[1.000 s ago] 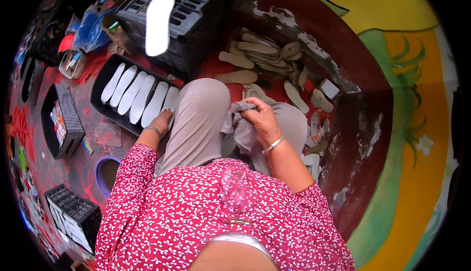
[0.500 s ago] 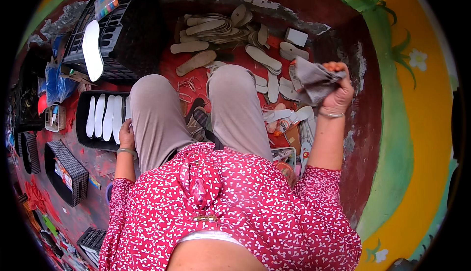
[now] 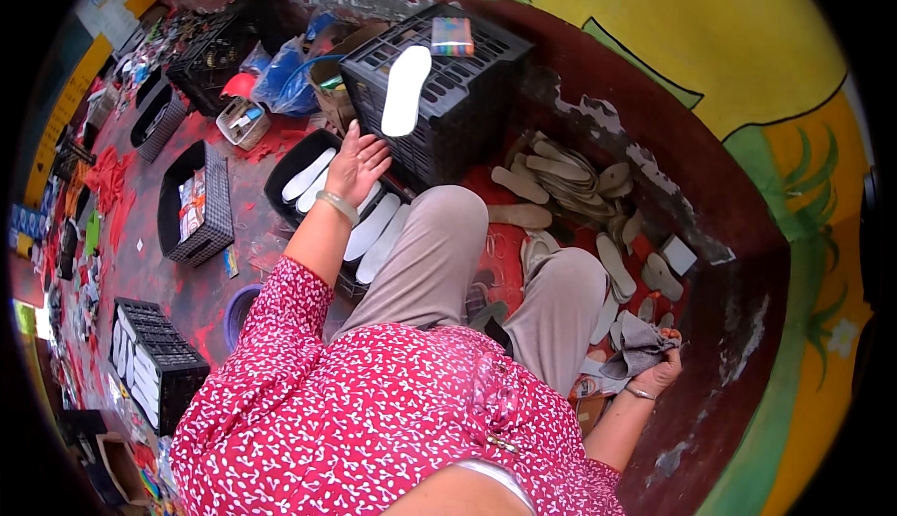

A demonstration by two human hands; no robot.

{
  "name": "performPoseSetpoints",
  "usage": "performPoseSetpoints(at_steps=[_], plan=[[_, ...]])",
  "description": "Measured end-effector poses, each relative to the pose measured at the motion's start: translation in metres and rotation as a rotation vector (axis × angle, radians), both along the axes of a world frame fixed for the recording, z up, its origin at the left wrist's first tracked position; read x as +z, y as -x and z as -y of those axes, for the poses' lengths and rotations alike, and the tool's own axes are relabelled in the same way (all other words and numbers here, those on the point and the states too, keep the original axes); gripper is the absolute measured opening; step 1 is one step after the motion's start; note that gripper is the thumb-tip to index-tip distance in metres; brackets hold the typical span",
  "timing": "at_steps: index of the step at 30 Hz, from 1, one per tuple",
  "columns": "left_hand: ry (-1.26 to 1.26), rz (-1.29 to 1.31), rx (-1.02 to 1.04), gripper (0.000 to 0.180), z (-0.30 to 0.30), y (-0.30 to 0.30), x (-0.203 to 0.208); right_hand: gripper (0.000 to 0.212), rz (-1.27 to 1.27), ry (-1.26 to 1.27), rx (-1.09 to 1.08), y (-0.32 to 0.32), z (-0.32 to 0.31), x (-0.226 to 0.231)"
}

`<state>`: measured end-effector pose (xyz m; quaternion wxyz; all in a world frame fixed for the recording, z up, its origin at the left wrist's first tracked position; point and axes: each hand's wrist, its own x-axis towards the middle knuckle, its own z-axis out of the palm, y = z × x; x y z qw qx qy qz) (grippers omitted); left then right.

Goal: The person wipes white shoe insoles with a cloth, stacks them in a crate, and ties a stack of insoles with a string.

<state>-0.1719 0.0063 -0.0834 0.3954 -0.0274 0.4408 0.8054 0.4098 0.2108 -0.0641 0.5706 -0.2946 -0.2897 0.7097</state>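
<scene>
My left hand (image 3: 358, 166) is open, fingers spread and nothing in it, over the black tray (image 3: 276, 184). White insoles (image 3: 371, 228) lie side by side in that tray, partly hidden by my hand and forearm. Just beyond my fingers, a single white insole (image 3: 406, 92) lies on an upturned black plastic crate (image 3: 486, 81). On the right, my right hand (image 3: 662, 374) is closed around a crumpled grey cloth (image 3: 637, 348). Close to the cloth, several pale insoles (image 3: 614, 265) are scattered on the red floor.
A flat pack of coloured pens (image 3: 452, 36) sits on the crate. Against the wall is a heap of beige insoles (image 3: 565, 172) with a small white box (image 3: 677, 254). Leftward stand a checkered basket (image 3: 210, 231), a small white basket (image 3: 245, 126), a purple tub (image 3: 238, 315) and a black crate of insoles (image 3: 154, 366).
The view has turned left. My left hand has let go of the tray's near edge and risen over it with spread fingers. My right hand has come down, still holding the cloth.
</scene>
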Motion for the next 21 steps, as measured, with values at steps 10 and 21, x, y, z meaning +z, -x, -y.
performPoseSetpoints(at_steps=[10, 21], plan=[[0.074, -0.029, -0.098, 0.027, -0.067, 0.033, 0.013, 0.019, -0.173, -0.078, 0.205, 0.129, 0.008, 0.086], [-0.542, 0.288, -0.433, 0.034, 0.000, -0.140, 0.077, 0.062, 0.046, -0.063, 0.962, 0.273, 0.043, 0.083]])
